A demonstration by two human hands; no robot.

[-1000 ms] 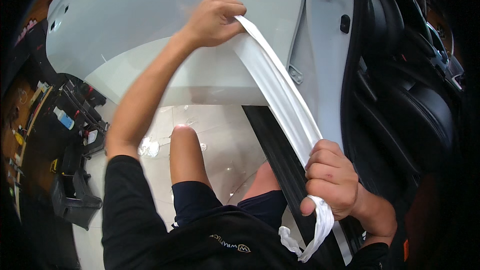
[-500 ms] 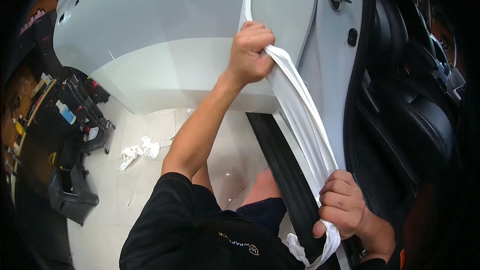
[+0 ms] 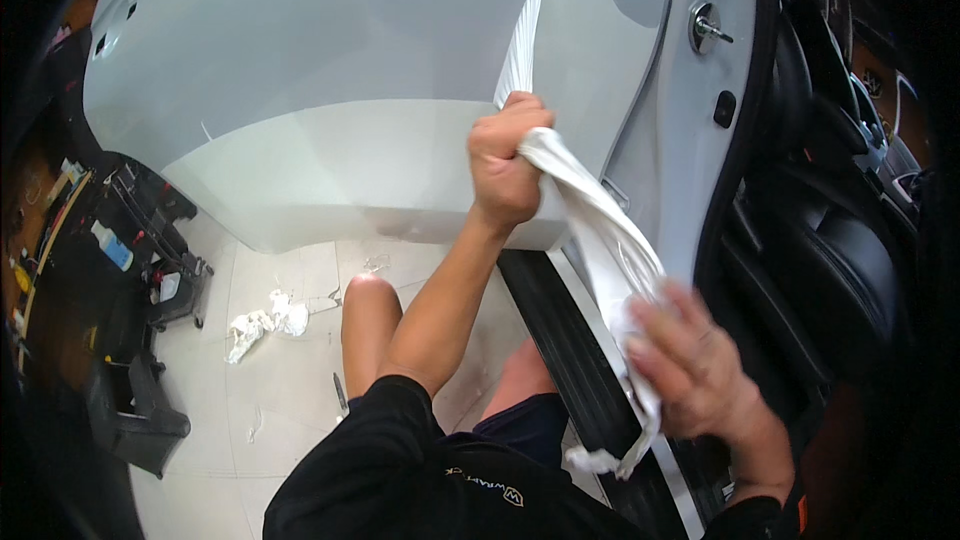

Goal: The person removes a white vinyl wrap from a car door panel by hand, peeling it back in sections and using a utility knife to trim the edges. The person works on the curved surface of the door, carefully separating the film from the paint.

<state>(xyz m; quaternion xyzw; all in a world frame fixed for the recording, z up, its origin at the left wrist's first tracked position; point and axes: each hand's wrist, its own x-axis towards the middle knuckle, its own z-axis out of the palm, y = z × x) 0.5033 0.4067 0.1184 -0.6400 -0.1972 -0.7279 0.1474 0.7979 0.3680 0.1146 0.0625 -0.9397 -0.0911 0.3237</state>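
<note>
A strip of white vinyl film (image 3: 600, 240) runs from the light grey car panel (image 3: 330, 30) down to the right. My left hand (image 3: 508, 160) is closed in a fist around it near the panel. Above that fist the film fans out in fine pleats, still joined to the panel, beside a pale area with a sharp edge. Lower down, my right hand (image 3: 695, 365) is at the bunched film, its fingers smeared by motion, so its grip cannot be made out. The film's crumpled loose end hangs below it, over the door sill (image 3: 570, 340).
To the right are the open doorway, a metal door striker (image 3: 706, 28) and a black seat (image 3: 820, 250). On the tiled floor lie crumpled white scraps (image 3: 265, 325) and a thin dark tool (image 3: 341, 393). A black cart (image 3: 160, 240) and a black stool (image 3: 140, 415) stand at left.
My left hand has moved slightly down and right with the film. My right hand has come up along it, and the film between my hands is shorter and slacker.
</note>
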